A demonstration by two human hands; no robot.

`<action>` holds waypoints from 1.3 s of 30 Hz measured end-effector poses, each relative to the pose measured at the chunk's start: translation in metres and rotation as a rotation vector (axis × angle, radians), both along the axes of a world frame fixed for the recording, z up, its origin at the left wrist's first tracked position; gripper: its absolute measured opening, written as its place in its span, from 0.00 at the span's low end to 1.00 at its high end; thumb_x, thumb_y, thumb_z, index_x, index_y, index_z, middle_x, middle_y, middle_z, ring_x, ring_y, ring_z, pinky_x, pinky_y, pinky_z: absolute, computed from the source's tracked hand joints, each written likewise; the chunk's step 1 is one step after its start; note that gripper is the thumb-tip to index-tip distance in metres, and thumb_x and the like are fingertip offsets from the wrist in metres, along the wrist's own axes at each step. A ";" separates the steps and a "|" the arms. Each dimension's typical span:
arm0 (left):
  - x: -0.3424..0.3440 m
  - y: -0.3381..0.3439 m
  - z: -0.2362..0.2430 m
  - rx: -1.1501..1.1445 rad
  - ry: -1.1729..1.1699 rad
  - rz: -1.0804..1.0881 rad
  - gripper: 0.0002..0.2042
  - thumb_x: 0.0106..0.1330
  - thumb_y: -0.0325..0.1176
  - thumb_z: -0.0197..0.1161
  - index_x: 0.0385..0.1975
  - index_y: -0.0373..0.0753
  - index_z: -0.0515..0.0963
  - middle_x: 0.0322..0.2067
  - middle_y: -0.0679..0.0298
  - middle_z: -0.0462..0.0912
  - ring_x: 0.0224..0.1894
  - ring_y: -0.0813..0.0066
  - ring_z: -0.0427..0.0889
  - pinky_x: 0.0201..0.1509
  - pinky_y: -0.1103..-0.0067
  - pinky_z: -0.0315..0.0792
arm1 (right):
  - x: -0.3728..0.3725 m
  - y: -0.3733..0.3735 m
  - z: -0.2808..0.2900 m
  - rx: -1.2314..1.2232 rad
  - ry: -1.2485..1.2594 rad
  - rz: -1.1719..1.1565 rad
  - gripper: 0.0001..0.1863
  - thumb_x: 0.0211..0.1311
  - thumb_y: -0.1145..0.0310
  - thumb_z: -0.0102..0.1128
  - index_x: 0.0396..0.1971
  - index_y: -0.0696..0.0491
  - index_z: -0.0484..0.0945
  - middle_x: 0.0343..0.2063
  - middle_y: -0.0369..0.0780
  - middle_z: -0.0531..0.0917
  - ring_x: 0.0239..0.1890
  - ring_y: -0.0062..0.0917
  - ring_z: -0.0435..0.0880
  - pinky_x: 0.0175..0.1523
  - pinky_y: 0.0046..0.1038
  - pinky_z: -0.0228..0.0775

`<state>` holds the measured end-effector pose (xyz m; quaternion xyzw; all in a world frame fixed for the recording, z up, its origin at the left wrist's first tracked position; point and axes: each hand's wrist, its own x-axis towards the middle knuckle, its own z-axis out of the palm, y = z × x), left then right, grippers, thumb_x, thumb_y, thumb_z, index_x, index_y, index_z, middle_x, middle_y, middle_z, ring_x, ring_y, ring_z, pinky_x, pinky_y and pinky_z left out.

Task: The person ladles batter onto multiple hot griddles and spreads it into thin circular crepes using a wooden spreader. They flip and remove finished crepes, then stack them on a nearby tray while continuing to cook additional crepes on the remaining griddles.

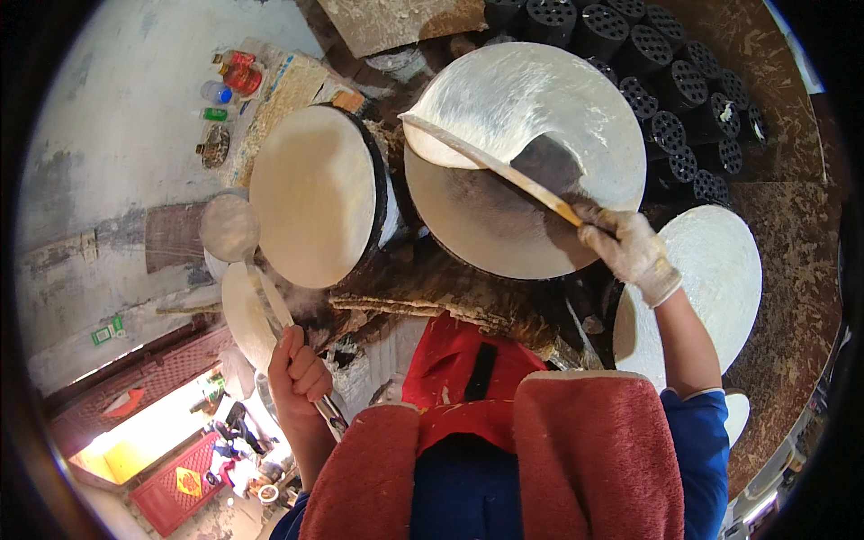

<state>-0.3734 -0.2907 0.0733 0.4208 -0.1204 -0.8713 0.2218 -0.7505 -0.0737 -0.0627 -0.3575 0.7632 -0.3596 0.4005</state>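
My right hand (627,250), in a pale work glove, is closed round the end of a long, thin wooden spreader (486,160). The spreader lies across a large round griddle (504,243). White batter (526,90) covers the griddle's far and right parts, while a darker bare patch shows in the middle. My bare left hand (301,367) grips the handle of a ladle (229,228). The ladle's round, pale bowl is raised at the left, beside a second round griddle (310,198) covered by a pale, even layer.
Honeycomb coal briquettes (650,47) are stacked far right. A large pale round sheet (720,261) lies by my right forearm. Another pale round surface (245,310) sits near the ladle. Bottles (241,76) stand far left. A rough, crusted ledge (432,306) runs before me.
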 end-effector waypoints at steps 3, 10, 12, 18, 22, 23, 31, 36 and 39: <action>0.006 0.009 -0.001 -0.012 -0.033 0.006 0.13 0.71 0.39 0.37 0.22 0.46 0.57 0.06 0.77 0.48 0.04 0.88 0.46 0.05 0.86 0.44 | -0.015 -0.011 -0.002 -0.005 -0.001 -0.091 0.18 0.61 0.68 0.51 0.50 0.59 0.71 0.37 0.41 0.81 0.36 0.22 0.79 0.44 0.24 0.70; 0.021 0.019 0.005 -0.039 -0.014 -0.031 0.13 0.71 0.39 0.37 0.22 0.46 0.58 0.07 0.77 0.48 0.05 0.88 0.46 0.05 0.86 0.44 | 0.003 -0.042 0.005 0.147 -0.047 -0.004 0.19 0.59 0.66 0.53 0.49 0.59 0.72 0.30 0.43 0.82 0.32 0.21 0.79 0.40 0.23 0.70; 0.026 0.014 0.003 -0.035 -0.022 -0.054 0.13 0.71 0.39 0.38 0.22 0.46 0.58 0.07 0.77 0.48 0.05 0.88 0.46 0.05 0.86 0.44 | 0.032 -0.020 0.004 0.021 0.037 0.015 0.18 0.59 0.68 0.53 0.48 0.59 0.73 0.31 0.44 0.82 0.33 0.23 0.80 0.40 0.23 0.71; 0.035 -0.016 -0.005 -0.022 0.045 -0.205 0.13 0.71 0.39 0.38 0.21 0.46 0.57 0.07 0.76 0.48 0.04 0.88 0.46 0.05 0.86 0.44 | 0.145 0.064 -0.006 -0.094 -0.101 -0.234 0.17 0.59 0.72 0.53 0.47 0.61 0.73 0.27 0.41 0.82 0.31 0.17 0.76 0.38 0.23 0.70; 0.059 -0.046 -0.016 0.009 0.078 -0.271 0.13 0.70 0.39 0.39 0.21 0.47 0.57 0.06 0.77 0.47 0.04 0.88 0.46 0.05 0.86 0.45 | 0.255 0.113 -0.070 0.004 -0.646 -0.544 0.12 0.57 0.68 0.57 0.38 0.59 0.79 0.23 0.37 0.80 0.27 0.16 0.74 0.34 0.20 0.67; 0.066 -0.053 -0.018 0.016 0.065 -0.284 0.13 0.70 0.39 0.39 0.21 0.47 0.57 0.06 0.77 0.47 0.04 0.88 0.46 0.05 0.86 0.45 | 0.277 0.100 -0.054 0.131 -0.506 -0.692 0.12 0.56 0.66 0.58 0.35 0.59 0.79 0.23 0.37 0.80 0.27 0.16 0.74 0.34 0.20 0.67; 0.152 -0.097 -0.008 -0.057 0.087 -0.301 0.12 0.70 0.39 0.38 0.22 0.46 0.57 0.06 0.76 0.47 0.04 0.87 0.45 0.05 0.86 0.43 | 0.317 -0.137 -0.022 -0.479 -0.732 -1.016 0.09 0.57 0.67 0.56 0.30 0.55 0.68 0.14 0.32 0.69 0.10 0.15 0.64 0.13 0.18 0.55; 0.192 -0.118 -0.009 0.001 0.179 -0.298 0.13 0.71 0.40 0.37 0.22 0.46 0.57 0.06 0.77 0.46 0.04 0.88 0.44 0.05 0.86 0.43 | 0.314 -0.216 -0.057 -0.497 -0.859 -1.303 0.14 0.60 0.62 0.53 0.42 0.55 0.70 0.15 0.32 0.70 0.11 0.15 0.64 0.14 0.18 0.55; 0.206 -0.128 -0.014 0.022 0.168 -0.263 0.14 0.71 0.40 0.38 0.20 0.47 0.57 0.06 0.77 0.46 0.04 0.87 0.44 0.05 0.86 0.43 | 0.335 -0.192 -0.054 -0.394 -0.848 -1.443 0.15 0.57 0.54 0.54 0.31 0.51 0.73 0.13 0.30 0.65 0.07 0.14 0.56 0.10 0.18 0.47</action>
